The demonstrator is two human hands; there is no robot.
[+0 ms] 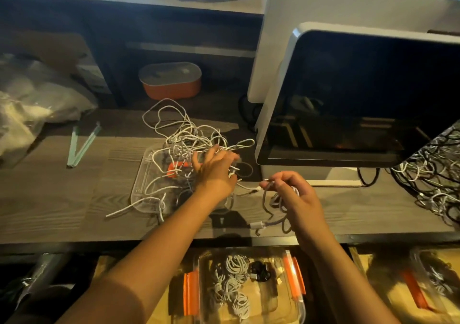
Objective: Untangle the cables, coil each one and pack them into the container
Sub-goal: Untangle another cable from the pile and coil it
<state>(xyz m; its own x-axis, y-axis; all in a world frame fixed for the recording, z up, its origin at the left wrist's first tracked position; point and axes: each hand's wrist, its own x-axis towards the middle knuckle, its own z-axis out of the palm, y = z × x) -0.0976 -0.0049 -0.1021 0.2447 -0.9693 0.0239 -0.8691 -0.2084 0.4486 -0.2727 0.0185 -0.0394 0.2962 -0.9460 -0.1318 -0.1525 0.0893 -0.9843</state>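
A tangle of white cables (189, 139) lies on the wooden desk, spilling over a clear plastic lid (144, 186) with an orange clip. My left hand (216, 166) reaches into the tangle's right side, fingers spread among the strands. My right hand (291, 191) pinches a partly coiled grey-white cable (276, 204) just right of the tangle; its connector end hangs near the desk's front edge. Below the desk, a clear container (293, 298) with orange latches holds several coiled white cables and a black one.
A monitor (348, 99) stands at the right with another behind it. A second heap of black and white cables (433, 174) lies at far right. An orange lidded box (171, 79) sits behind the tangle. Plastic bags (32, 99) are at left. Another container (438, 281) lies at lower right.
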